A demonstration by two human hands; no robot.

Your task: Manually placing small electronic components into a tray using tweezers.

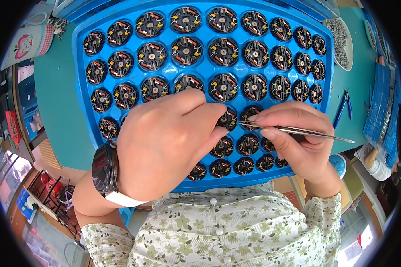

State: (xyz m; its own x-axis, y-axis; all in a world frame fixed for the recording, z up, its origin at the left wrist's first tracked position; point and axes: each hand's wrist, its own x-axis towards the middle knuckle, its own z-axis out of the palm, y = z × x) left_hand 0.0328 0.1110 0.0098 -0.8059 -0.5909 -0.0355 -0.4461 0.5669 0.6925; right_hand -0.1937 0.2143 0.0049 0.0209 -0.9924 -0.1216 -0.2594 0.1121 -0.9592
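A blue tray (136, 9) holds rows of round black components, each with small reddish-brown and yellow parts and thin wires. My left hand (165, 129), with a dark watch (105, 168) on its wrist, reaches over the tray's middle. Its thumb and forefinger close at the left side of one round black component (228, 119). Metal tweezers (307, 131) are pinched in my right hand (300, 138), and their tips point left at that component's right edge. Whether the tips grip a wire is too small to tell. My left hand hides several components.
The tray lies on a green tabletop (55, 107). To the right are blue-handled pliers (343, 108) and a white bowl of small grey pieces (341, 44). A cloth-trimmed container (29, 46) stands far left. Blue stacked material (381, 102) is at the right edge.
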